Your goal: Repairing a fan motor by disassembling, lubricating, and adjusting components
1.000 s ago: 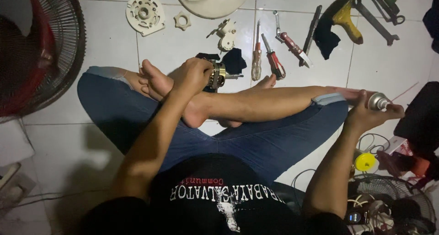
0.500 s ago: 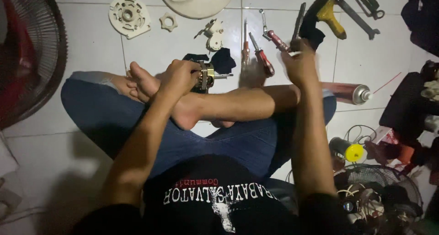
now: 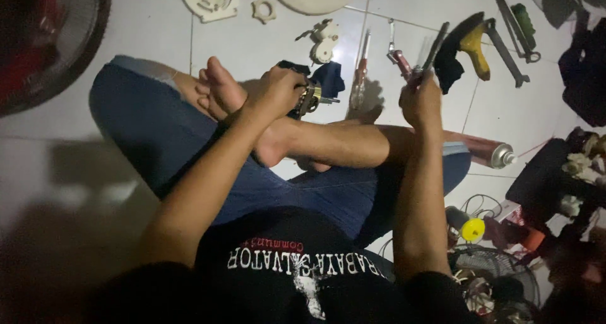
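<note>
The left hand (image 3: 276, 92) grips a small metal motor part (image 3: 310, 99) above the crossed ankles. Right of that part, the right hand (image 3: 421, 102) grasps a thin dark tool (image 3: 435, 46). The tool is not yet touching the part, so the work on it looks unfinished.

blue jeans (image 3: 145, 135), black shirt (image 3: 278, 273) with white lettering, yellow-handled tool (image 3: 475, 46), white floor tiles (image 3: 252, 46).

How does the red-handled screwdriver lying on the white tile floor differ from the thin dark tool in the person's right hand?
The red-handled screwdriver lies flat on the white tile floor, untouched; the thin dark tool is lifted, gripped by the right hand. The screwdriver's handle is red and fully visible; the tool's lower end is hidden in the fist. Both are long and slim.
</note>
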